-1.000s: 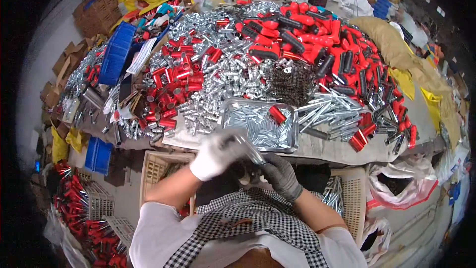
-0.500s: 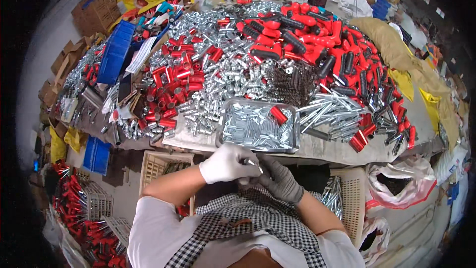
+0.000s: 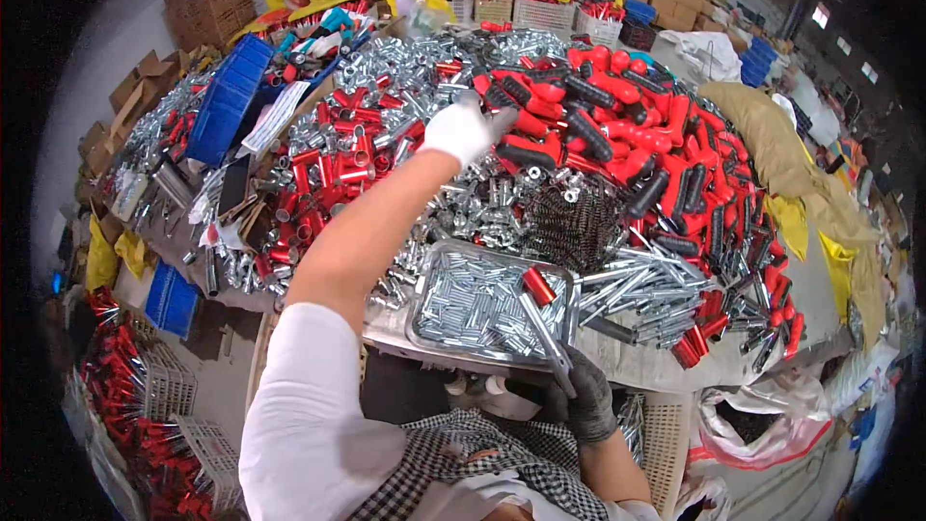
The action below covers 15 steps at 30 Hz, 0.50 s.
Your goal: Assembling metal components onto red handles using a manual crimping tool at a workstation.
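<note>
The metal tube (image 3: 547, 343) is in the right hand (image 3: 586, 397), in front of the body at the near edge of the surface (image 3: 632, 367). Its long axis runs aslant: the far end points forward and a little left, over the metal tray (image 3: 475, 352), the near end back toward the gloved palm. The far end shows just beside a red sleeve (image 3: 539, 286) in the tray; whether they touch I cannot tell. The right grip is closed around the tube's near part. The left hand (image 3: 459, 133), in a white glove, reaches far forward to where silver fittings (image 3: 458, 205) meet red-and-black handles (image 3: 622, 130); how far its grip is open, and whether it holds anything, I cannot tell. Half a second ago both hands were together below the tray; since then the left has gone out to the heap, while the right has stayed near the body with the tube now plainly in view.
</note>
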Available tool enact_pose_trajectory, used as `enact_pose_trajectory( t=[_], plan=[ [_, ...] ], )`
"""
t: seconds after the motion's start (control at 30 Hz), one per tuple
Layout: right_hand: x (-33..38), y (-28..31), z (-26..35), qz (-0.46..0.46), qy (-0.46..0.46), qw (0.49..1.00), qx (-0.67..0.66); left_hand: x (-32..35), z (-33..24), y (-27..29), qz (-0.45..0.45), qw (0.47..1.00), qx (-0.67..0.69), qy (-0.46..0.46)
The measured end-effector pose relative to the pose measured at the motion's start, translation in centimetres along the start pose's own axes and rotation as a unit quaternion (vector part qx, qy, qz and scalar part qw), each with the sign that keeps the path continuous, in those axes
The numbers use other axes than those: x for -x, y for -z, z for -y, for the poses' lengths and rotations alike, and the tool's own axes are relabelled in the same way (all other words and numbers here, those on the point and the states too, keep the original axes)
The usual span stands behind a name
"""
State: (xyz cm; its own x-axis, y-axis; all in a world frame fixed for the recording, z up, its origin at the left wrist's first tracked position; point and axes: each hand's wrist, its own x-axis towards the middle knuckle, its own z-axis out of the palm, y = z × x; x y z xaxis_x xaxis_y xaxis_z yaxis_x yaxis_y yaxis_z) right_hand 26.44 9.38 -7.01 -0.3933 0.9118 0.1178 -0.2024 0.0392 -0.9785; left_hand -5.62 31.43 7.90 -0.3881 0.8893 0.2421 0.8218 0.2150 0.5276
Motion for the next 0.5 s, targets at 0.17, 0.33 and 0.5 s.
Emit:
enact_pose_trajectory(
  t=[0.17, 0.33, 0.5],
  plan=[
    [-1.2, -0.5, 5.9, 0.112, -0.184, 0.906, -0.365, -4.7, 1.3, -2.7, -0.006, 0.999, -0.026, -0.031],
    [-0.5, 0.0, 5.3, 0.06, -0.278, 0.92, -0.27, -3.5, 3.9, -0.8, -0.037, 0.995, -0.021, -0.094],
    [0.5, 1.5, 4.1, 0.074, -0.296, 0.917, -0.256, -0.1, 2.7, 1.7, -0.05, 0.997, -0.027, -0.043]
  ],
)
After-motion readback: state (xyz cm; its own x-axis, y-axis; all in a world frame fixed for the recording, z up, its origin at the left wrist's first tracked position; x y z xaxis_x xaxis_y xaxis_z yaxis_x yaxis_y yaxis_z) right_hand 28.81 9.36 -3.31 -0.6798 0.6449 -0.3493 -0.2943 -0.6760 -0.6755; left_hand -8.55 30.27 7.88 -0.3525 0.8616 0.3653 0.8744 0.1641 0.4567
